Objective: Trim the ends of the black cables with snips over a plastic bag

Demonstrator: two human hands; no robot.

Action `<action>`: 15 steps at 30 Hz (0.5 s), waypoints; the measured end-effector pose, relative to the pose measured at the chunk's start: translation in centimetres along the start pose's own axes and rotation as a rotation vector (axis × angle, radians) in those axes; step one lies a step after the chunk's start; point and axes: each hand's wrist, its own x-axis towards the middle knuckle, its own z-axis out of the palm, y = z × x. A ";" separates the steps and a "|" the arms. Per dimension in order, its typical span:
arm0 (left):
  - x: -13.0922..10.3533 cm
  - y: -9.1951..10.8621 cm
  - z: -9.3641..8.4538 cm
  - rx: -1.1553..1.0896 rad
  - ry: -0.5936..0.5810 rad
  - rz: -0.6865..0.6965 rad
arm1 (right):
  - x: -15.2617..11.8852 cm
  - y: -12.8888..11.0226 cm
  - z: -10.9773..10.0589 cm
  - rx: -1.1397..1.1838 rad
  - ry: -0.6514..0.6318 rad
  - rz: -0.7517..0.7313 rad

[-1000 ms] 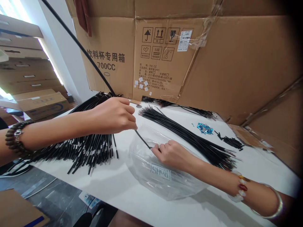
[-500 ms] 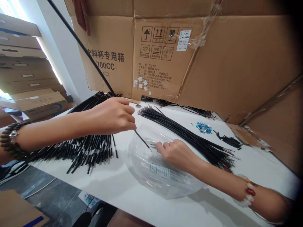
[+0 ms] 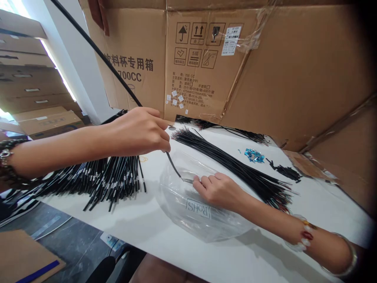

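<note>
My left hand is closed around a black cable, which runs from the upper left through my fingers. Its thinner end slants down to a fine tip over a clear plastic bag printed "RoHS". My right hand is closed on a pair of metal tweezers, mostly hidden by the fingers. The tweezer tips meet or nearly meet the cable's tip; whether they grip it I cannot tell. Behind my left forearm lies a pile of black cables with white bands near their ends.
Beyond my right hand lies a long bundle of black cables. Farther right are blue foil-like scraps and short black pieces. Tall cardboard walls the back of the white table; boxes are stacked at left.
The cable's lower end and the tweezers have come closer together, and the tweezer tips look less spread. The view has tilted a little, and my left hand sits slightly higher in it.
</note>
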 end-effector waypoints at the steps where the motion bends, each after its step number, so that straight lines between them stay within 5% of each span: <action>1: 0.1 -0.1 -0.1 0.007 -0.023 0.041 | 0.1 0.0 0.2 0.008 0.008 -0.012; 15: -0.1 -0.5 0.5 -0.101 0.113 0.093 | 0.1 0.6 1.3 0.058 0.055 -0.049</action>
